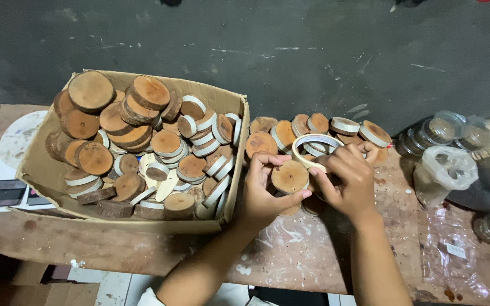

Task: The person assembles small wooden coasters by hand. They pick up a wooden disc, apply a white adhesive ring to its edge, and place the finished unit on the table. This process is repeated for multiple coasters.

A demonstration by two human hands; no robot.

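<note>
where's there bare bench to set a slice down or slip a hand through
Bare bench lies in front of the hands, between the cardboard box and the plastic bags. A narrow strip runs along the box's front edge. It is crowded inside the box, and behind the left hand and right hand, where the wood slices sit packed against the wall.

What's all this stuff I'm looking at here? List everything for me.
cardboard box: one, brown, left on the table, heaped with wood discs.
wood discs: dozens, reddish brown, many banded white; most in the box, a cluster beside it.
tape roll: one, off-white, above the hands.
plastic jars: several, clear, far right.
plastic bags: a few, clear, right.
table: one, worn brown wood.
left hand: holds one wood disc.
right hand: on the tape roll, touching that disc.
</note>
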